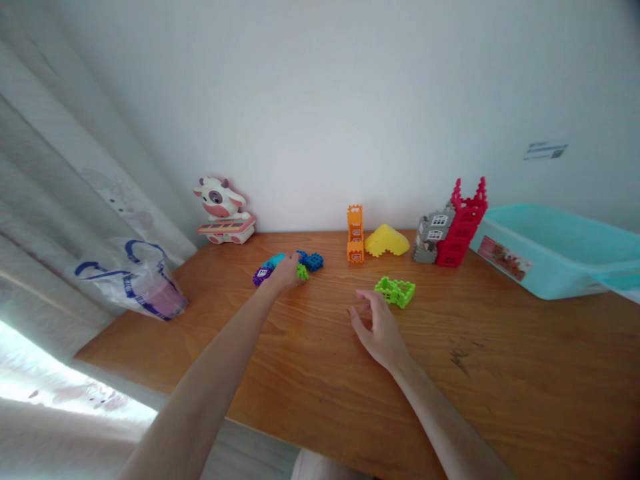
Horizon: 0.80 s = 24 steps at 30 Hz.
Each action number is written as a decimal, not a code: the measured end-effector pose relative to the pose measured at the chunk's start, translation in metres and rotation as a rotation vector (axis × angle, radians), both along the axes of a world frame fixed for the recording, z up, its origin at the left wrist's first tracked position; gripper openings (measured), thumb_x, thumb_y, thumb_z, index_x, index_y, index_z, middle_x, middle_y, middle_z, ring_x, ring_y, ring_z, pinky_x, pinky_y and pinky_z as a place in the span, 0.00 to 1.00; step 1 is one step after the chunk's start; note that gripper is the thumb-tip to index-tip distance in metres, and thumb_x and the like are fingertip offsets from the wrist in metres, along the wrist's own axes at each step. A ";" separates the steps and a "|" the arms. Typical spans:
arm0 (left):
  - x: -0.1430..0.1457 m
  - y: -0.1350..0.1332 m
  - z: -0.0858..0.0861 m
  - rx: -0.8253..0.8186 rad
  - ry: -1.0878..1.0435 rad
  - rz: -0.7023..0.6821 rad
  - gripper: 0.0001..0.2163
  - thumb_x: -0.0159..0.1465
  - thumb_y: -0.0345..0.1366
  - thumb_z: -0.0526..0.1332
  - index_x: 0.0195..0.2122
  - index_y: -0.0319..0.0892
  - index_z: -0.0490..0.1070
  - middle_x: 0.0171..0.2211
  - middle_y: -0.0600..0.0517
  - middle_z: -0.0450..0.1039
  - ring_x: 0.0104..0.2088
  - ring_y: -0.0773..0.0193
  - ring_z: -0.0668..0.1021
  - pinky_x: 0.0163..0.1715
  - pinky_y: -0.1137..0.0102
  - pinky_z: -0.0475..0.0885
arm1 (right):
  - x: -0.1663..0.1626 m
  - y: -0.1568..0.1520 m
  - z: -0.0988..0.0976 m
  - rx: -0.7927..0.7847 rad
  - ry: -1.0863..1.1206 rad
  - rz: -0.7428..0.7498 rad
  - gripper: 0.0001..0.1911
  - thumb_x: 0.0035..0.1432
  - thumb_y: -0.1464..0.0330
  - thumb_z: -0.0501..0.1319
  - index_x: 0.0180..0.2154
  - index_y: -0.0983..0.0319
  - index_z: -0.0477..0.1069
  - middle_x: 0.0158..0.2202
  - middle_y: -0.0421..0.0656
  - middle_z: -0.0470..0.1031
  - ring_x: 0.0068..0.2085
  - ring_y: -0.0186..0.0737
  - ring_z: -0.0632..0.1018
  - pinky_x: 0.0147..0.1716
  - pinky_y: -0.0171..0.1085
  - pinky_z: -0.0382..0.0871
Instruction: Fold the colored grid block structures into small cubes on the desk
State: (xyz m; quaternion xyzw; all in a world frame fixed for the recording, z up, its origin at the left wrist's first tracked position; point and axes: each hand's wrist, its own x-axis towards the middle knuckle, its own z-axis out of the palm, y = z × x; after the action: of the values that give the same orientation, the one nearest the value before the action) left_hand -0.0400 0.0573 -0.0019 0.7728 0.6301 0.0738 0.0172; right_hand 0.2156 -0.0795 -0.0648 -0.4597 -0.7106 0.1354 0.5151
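Note:
My left hand (286,272) is over a small pile of interlocking plastic building blocks at the left of the table, its fingers closed on a green building block (302,272). Beside it in the pile lie a purple block (261,275), a light blue block (273,261) and dark blue blocks (313,261). My right hand (380,331) is open and holds nothing, thumb and fingers apart above the table. Just beyond its fingertips sits a joined light green block piece (399,291). The left fingertips are partly hidden by the hand.
Along the wall stand an orange block tower (355,235), a yellow roof-shaped piece (387,241), and a grey wall piece (428,238) against a red tower (461,230). A turquoise bin (540,267) is at right. A cow toy piano (227,227) and a plastic bag with a pink cup (159,293) are at left on the wooden table (310,373).

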 end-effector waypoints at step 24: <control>0.168 -0.070 -0.067 0.247 -0.755 -0.475 0.03 0.67 0.31 0.57 0.39 0.44 0.69 0.45 0.46 0.75 0.52 0.58 0.76 0.51 0.61 0.73 | 0.098 0.044 -0.008 -0.083 0.093 -0.369 0.23 0.60 0.51 0.60 0.48 0.60 0.66 0.45 0.50 0.75 0.45 0.50 0.77 0.45 0.50 0.71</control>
State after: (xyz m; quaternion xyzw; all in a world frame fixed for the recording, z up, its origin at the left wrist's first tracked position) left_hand 0.1278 -0.0129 -0.0686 0.8110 0.3717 0.4188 0.1696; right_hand 0.3135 -0.0357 -0.0732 -0.5962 -0.5837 0.0890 0.5440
